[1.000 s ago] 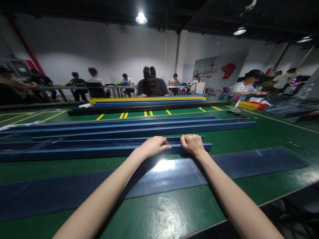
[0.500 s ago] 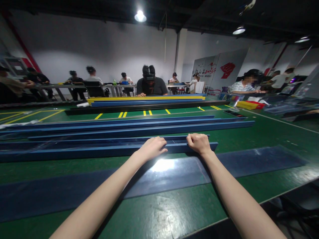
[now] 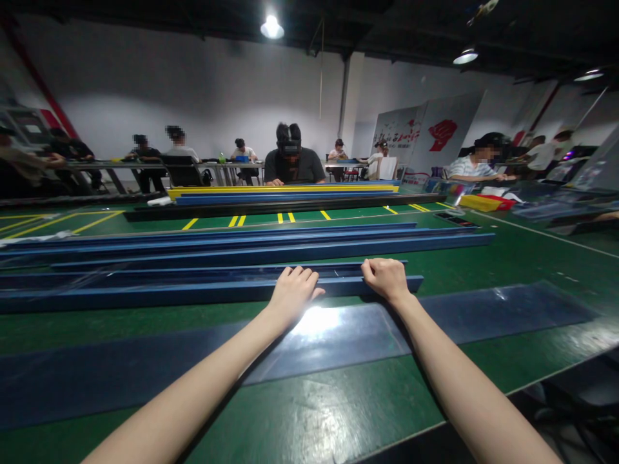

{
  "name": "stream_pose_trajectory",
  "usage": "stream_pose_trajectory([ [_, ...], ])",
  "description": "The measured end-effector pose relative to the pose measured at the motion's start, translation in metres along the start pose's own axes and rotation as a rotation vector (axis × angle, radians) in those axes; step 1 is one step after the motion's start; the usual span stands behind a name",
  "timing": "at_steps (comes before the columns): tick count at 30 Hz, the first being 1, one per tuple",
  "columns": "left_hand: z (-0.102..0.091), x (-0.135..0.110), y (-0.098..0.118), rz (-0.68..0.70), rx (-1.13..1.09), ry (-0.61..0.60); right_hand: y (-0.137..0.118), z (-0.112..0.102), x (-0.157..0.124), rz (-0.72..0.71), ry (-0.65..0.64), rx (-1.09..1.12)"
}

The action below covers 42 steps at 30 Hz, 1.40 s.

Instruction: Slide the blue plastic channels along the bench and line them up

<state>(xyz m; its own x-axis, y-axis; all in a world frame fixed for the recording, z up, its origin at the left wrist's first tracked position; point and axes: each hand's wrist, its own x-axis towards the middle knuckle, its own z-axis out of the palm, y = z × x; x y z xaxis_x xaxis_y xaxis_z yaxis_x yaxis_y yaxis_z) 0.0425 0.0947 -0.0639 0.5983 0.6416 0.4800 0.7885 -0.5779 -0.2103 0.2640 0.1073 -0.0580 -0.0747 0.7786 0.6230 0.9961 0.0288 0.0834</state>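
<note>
A long blue channel rail [image 3: 145, 293] lies across the green table [image 3: 338, 412] in front of me. My left hand [image 3: 293, 290] rests on the rail's near wall with its fingers stretched forward over the top edge. Further right on the same rail, my right hand [image 3: 385, 278] is closed over the edge, fingers curled down into the channel. A thin clear film seems to lie along the channel, but I cannot tell whether the right hand pinches it. A dark blue glossy sheet [image 3: 483, 312] lies flat between the rail and me.
Several more long blue rails [image 3: 242, 248] lie side by side beyond the one under my hands. Yellow and blue rails [image 3: 285, 191] are stacked at the table's far side, where a seated person [image 3: 293, 161] works. Other people sit at tables behind. Red and yellow items [image 3: 486, 203] lie at the right.
My right hand has slid to the right along the rail, away from the left hand. My left hand has gone from curled to fingers stretched out on the rail.
</note>
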Motion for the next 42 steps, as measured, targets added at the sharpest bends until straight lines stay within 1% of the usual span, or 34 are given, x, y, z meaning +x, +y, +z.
stream_pose_trajectory([
  [4,0.004,-0.002,0.002,-0.009,0.002,0.022,-0.001,-0.003,0.001,0.000,-0.033,0.005],
  [12,0.002,-0.003,0.004,-0.040,-0.061,-0.015,-0.003,-0.008,0.002,0.022,-0.091,0.019],
  [15,0.003,-0.003,0.004,-0.044,-0.052,-0.016,-0.002,-0.010,0.003,0.020,-0.145,0.021],
  [19,0.003,-0.004,0.004,-0.037,-0.017,-0.016,-0.001,-0.014,0.006,-0.014,-0.236,0.022],
  [23,0.002,-0.004,0.005,-0.039,-0.019,-0.013,-0.002,-0.020,0.006,-0.083,-0.280,0.045],
  [30,0.001,-0.004,0.005,-0.050,-0.051,-0.030,-0.008,-0.024,0.005,-0.221,-0.305,0.178],
  [35,0.002,-0.004,0.005,-0.053,-0.055,-0.023,-0.008,-0.026,0.004,-0.239,-0.305,0.243],
  [42,0.003,-0.003,0.005,-0.054,-0.061,-0.022,-0.008,-0.024,0.003,-0.235,-0.295,0.216],
])
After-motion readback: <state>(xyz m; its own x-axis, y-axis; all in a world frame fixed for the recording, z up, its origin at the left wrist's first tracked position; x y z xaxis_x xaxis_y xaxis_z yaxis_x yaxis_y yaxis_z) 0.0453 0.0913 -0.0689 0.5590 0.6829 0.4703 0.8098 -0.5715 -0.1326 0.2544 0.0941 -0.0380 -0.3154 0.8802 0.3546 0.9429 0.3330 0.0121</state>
